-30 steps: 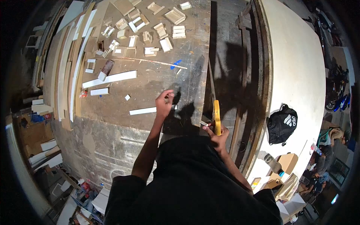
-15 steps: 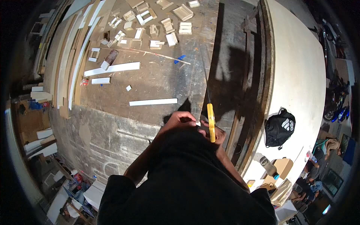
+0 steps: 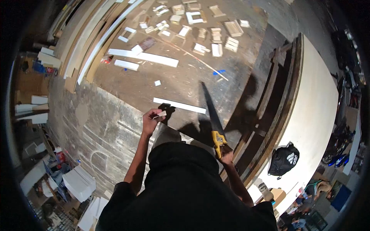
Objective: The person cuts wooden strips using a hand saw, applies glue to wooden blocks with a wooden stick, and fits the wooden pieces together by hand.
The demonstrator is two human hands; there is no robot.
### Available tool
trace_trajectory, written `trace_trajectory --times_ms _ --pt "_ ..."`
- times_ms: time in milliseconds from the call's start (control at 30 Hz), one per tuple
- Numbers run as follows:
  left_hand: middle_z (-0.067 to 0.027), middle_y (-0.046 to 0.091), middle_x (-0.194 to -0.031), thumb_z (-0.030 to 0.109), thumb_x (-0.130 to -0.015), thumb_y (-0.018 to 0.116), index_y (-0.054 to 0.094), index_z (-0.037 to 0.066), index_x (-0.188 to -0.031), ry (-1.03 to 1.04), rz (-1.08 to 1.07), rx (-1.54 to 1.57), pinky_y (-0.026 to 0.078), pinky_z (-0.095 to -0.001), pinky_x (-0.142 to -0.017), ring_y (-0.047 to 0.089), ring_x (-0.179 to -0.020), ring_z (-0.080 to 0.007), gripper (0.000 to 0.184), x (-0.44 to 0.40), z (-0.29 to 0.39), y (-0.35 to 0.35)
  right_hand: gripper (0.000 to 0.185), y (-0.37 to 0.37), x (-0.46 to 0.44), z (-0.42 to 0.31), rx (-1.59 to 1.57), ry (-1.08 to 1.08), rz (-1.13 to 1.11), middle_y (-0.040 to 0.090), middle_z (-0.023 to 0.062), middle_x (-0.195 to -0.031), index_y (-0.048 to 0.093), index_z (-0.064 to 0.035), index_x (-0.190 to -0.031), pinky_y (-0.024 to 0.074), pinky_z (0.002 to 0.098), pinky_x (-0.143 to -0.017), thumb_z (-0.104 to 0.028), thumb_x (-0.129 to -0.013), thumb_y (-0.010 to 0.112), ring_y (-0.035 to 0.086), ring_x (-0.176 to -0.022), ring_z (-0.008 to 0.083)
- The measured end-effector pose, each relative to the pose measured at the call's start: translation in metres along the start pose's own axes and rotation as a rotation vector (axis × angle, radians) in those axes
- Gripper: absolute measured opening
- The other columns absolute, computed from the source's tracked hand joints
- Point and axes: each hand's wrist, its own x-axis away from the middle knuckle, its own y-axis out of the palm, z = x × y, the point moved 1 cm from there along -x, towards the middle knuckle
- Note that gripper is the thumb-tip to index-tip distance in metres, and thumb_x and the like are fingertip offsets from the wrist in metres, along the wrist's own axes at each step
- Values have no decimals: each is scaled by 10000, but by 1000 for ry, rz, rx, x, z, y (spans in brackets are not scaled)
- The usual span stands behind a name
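Black bag [image 3: 283, 160], contents hidden; right hand [image 3: 227, 156] grips saw [image 3: 213, 112], left hand [image 3: 150, 121] block [image 3: 162, 114].

The brown bench [image 3: 181, 84] has a long white strip [image 3: 179, 105] near the middle of the frame. Lots of little wood pieces [image 3: 202, 34] sit on it at the top.

There are two hands [image 3: 150, 121], one handsaw [image 3: 212, 109], one bag [image 3: 283, 160], one bottle [image 3: 266, 190] and three loose white strips [image 3: 179, 105]
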Motion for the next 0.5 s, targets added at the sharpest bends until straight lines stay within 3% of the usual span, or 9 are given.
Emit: trace_trajectory --times_ms 33,67,200,267,333,400,467,500 --pt "-74 712 -983 -60 -731 819 679 20 -1011 -7 37 24 565 -311 -838 680 -895 -152 323 -12 2 -18 176 9 1 -3 53 36 50 653 135 -772 657 -30 -874 553 433 -648 -148 -781 749 666 -700 343" --pt "-74 712 -983 -60 -731 819 679 20 -1011 2 54 39 565 -311 -838 680 -895 -152 323 -25 3 -31 247 21 0 -2 56 176 8 694 159 -867 675 -22 -935 572 439 -746 -177 -746 706 680 -780 366" --pt "-48 704 -940 -107 -732 788 663 16 -1044 96 -44 -113 563 -280 -809 671 -915 -122 358 -79 5 -90 239 50 -46 -22 263 102 -3 681 157 -847 668 -35 -901 561 442 -678 -165 -707 718 672 -772 364" --pt "-27 690 -923 -108 -720 798 668 38 -1044 123 -81 -10 556 -268 -776 659 -887 -104 379 -106 1 -116 181 70 -70 -45 331 119 -109 651 155 -796 634 -48 -847 531 453 -620 -145 -712 704 651 -731 375" --pt "18 625 -858 -82 -668 831 675 44 -1026 236 -183 19 515 -238 -702 577 -785 -58 410 -130 -3 -139 129 89 -85 -61 295 277 -123 619 152 -755 593 -55 -805 507 465 -601 -109 -731 683 628 -702 387" --pt "27 611 -853 -82 -650 832 677 56 -1039 264 -185 -67 508 -229 -712 562 -788 -50 440 -144 13 -158 114 111 -86 -63 668 105 -118 622 160 -758 600 -60 -854 512 466 -635 -88 -757 652 630 -720 393" --pt "14 628 -855 -76 -645 830 682 64 -1052 203 -268 -150 518 -242 -730 581 -787 -64 456 -150 28 -172 217 119 -105 -77 525 315 -272 651 164 -837 609 -65 -953 525 468 -702 -126 -761 691 643 -789 388" --pt "-9 664 -894 -64 -643 827 686 57 -1061 206 -285 -161 529 -258 -736 599 -788 -82 457 -153 36 -178 416 117 -111 -87 479 367 -294 671 159 -936 599 -55 -1067 536 460 -767 -202 -726 788 652 -876 385"
